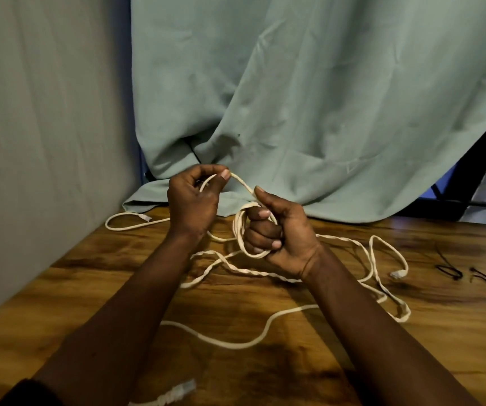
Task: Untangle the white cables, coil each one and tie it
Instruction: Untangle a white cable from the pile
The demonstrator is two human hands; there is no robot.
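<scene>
**Op:** What was behind me?
**Ann:** Green curtain [324, 112] at twelve o'clock. Wooden table [294, 382] under everything.
**Op:** And the cables?
**Ann:** The white cables [236, 344] sprawled over the table from nine o'clock round to four. They were twisted together near the middle, with one run looping at six. Not untangled yet.
**Op:** My hands?
**Ann:** Your right hand [283, 241] sat at centre, fingers curled and clenched on a small coil [239, 230] wound round them. Your left hand [192, 200], at ten o'clock from it, pinched the feeding strand between thumb and fingertip. That strand ran straight down to the coil.
**Op:** Which step?
**Ann:** Coiling the first cable, I'd judge, and early. Only a few turns were on, and most of the length lay on the table.
**Op:** Next?
**Ann:** You probably needed to pull slack clear of the twist before another wrap, or the tangle would ride into the coil. The black ties [453, 272] lay at three o'clock, well apart from your hands. One plug [398, 273] sat just beside them, and another [145, 217] lay at nine.
</scene>
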